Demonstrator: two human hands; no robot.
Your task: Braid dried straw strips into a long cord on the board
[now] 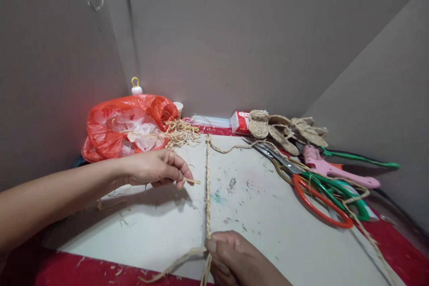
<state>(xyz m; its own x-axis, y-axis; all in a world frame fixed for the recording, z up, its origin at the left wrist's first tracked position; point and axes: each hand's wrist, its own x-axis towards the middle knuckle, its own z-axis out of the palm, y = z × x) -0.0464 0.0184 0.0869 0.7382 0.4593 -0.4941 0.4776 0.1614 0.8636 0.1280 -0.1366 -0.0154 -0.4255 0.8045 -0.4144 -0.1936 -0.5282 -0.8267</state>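
Observation:
A thin straw-coloured braid point(208, 187) runs straight down the middle of the white board point(254, 219). My right hand point(234, 257) pinches its near end, where loose straw strands point(181, 259) spread out below and to the left. Left of the braid, my left hand point(167, 170) is raised over the board, its thumb and fingers closed on a short straw strand point(192, 181) whose tip points toward the braid. At the far end the braid meets a thin cord point(231, 147) that trails off to the right.
Behind my left arm sits a red plastic bag point(100, 120) beside a heap of straw scraps point(182, 132). On the right lie scissors with orange and green handles point(321, 221), a pink glue gun point(335, 172) and woven straw pieces point(259, 125). Grey walls point(217, 44) enclose the table.

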